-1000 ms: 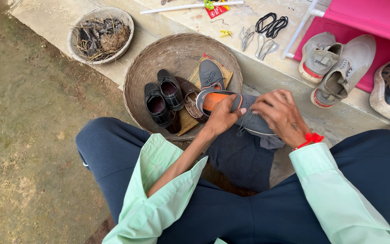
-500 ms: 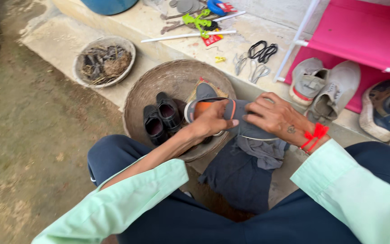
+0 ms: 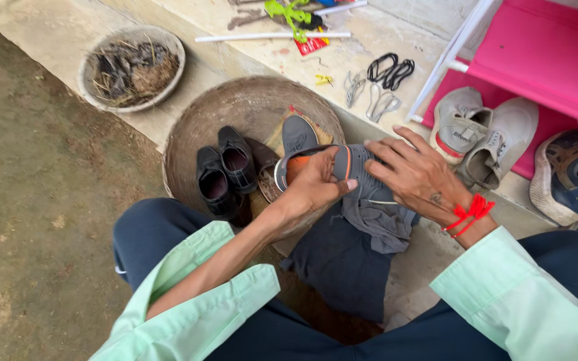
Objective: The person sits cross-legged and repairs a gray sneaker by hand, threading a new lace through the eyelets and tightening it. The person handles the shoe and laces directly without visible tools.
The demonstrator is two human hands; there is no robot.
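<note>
Left hand and right hand both clamped on grey shoe; red flat packet on ledge behind; black shoes in basket.

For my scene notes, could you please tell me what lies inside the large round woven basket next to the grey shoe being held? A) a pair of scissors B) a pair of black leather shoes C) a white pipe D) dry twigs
B: a pair of black leather shoes lies side by side inside the large round woven basket, left of the grey shoe that both hands hold.
</note>
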